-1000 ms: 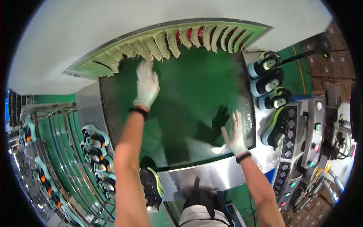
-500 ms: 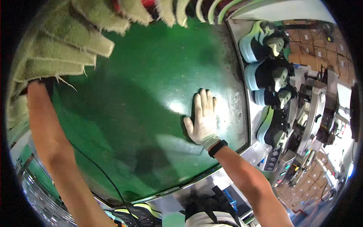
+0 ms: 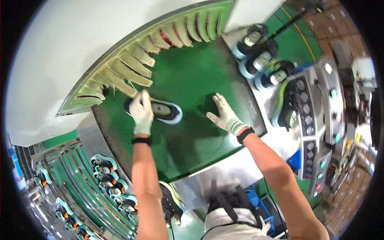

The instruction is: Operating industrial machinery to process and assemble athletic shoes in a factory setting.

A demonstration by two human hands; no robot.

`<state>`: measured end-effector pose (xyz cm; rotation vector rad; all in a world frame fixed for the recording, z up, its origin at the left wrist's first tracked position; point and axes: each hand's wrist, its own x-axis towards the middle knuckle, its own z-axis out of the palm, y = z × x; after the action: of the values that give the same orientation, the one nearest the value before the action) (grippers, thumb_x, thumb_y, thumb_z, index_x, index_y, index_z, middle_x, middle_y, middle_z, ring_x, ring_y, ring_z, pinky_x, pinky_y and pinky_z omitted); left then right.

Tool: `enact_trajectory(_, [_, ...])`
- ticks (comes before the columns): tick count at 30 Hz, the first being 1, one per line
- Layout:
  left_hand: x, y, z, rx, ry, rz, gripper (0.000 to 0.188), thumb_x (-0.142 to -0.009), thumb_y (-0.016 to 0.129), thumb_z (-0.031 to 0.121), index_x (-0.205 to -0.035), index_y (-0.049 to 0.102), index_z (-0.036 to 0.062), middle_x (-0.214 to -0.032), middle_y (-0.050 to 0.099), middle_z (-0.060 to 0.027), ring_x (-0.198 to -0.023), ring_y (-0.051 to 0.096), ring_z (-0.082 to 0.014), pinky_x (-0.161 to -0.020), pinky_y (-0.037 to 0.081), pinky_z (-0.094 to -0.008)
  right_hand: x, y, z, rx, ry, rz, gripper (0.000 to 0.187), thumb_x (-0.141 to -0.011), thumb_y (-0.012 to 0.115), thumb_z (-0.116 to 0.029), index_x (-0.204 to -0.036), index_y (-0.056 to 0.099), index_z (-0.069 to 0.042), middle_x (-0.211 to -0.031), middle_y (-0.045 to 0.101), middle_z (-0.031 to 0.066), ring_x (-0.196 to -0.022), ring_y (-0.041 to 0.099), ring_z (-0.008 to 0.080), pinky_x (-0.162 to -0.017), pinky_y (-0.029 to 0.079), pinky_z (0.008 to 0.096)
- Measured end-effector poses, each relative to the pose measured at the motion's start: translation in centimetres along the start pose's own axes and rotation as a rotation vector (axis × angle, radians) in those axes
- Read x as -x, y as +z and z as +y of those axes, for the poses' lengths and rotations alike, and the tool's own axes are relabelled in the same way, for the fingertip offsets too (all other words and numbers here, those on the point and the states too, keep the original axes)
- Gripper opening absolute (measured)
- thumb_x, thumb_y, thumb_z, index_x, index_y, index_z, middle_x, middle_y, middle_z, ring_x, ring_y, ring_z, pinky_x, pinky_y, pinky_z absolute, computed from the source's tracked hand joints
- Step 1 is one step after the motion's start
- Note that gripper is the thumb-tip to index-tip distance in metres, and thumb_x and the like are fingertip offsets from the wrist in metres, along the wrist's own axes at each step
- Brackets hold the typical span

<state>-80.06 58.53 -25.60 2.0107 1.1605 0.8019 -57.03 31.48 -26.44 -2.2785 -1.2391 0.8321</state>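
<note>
My left hand [image 3: 141,112], in a pale glove, is closed over the heel end of a shoe [image 3: 159,111] lying on its side on the green conveyor belt [image 3: 188,148]. The shoe is dark on top with a grey insole showing and a light blue sole running round its edge; its toe points away from my left hand toward my right. My right hand [image 3: 224,115], gloved too, lies flat on the belt with fingers spread wide, holding nothing, a short way beyond the shoe's toe and not touching it.

Just past my left knuckles hangs the fringe of pale green curtain strips [image 3: 132,68], curving along the far edge of the belt; the shoe's heel sits near their tips. Between my two hands and back toward my body the belt is bare green, open as far as its curved near edge, where a metal table rim [image 3: 224,172] begins. Beyond my right hand, off the belt's side, stand more shoes on lasts [image 3: 262,60] and a grey control panel with round buttons [image 3: 306,120]. Below my left forearm, racks of shoes [image 3: 108,180] stand well apart from the belt.
</note>
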Motion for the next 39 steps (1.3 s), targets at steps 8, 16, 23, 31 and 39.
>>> enact_trajectory(8, [23.8,5.2,17.6,0.337,0.097,-0.287,0.022,-0.103,0.058,0.008,-0.085,0.068,0.0006,-0.083,0.069,-0.0132,-0.074,0.065,-0.0286,-0.072,0.052,-0.0408,29.7,-4.8,4.7,-0.305,-0.073,0.025,0.110,-0.087,0.089,-0.033,-0.171,0.027,0.000,-0.177,0.025,0.0255,-0.166,0.025,0.0386,-0.135,0.024,0.0475])
enact_trajectory(16, [44.1,16.0,27.8,0.224,0.503,-0.744,0.007,-0.094,0.064,0.007,-0.100,0.065,0.0036,-0.105,0.071,-0.0161,-0.104,0.067,-0.0403,-0.101,0.051,-0.0528,45.8,-1.7,17.7,-0.406,0.003,0.190,0.126,-0.069,0.098,-0.033,-0.170,0.028,-0.003,-0.174,0.030,0.0249,-0.148,0.047,0.0463,-0.125,0.041,0.0499])
enact_trajectory(23, [40.9,15.0,29.8,0.137,0.525,-1.359,0.094,-0.078,0.092,0.049,-0.151,0.054,0.0016,-0.146,0.061,-0.0240,-0.145,0.052,-0.0455,-0.129,0.033,-0.0553,49.9,2.8,21.7,-0.496,0.123,0.312,0.123,-0.063,0.096,-0.013,-0.168,0.032,-0.012,-0.175,0.035,0.0148,-0.128,0.060,0.0432,-0.114,0.054,0.0471])
enact_trajectory(31, [36.8,22.9,27.8,-0.010,1.273,-1.653,0.071,-0.076,0.082,0.023,-0.140,0.060,0.0003,-0.146,0.062,-0.0226,-0.139,0.058,-0.0464,-0.119,0.046,-0.0581,47.2,4.8,25.4,-0.636,-0.128,0.275,0.140,-0.060,0.102,-0.018,-0.174,0.021,-0.014,-0.179,0.029,0.0121,-0.152,0.050,0.0375,-0.118,0.052,0.0465])
enact_trajectory(39, [36.3,24.5,26.5,-0.001,1.227,-1.671,0.053,-0.077,0.073,0.020,-0.127,0.068,0.0022,-0.140,0.067,-0.0205,-0.132,0.064,-0.0436,-0.111,0.053,-0.0583,45.6,4.2,27.8,-0.687,-0.220,0.106,0.122,-0.065,0.097,-0.024,-0.168,0.034,-0.011,-0.175,0.036,0.0151,-0.137,0.061,0.0400,-0.108,0.056,0.0488])
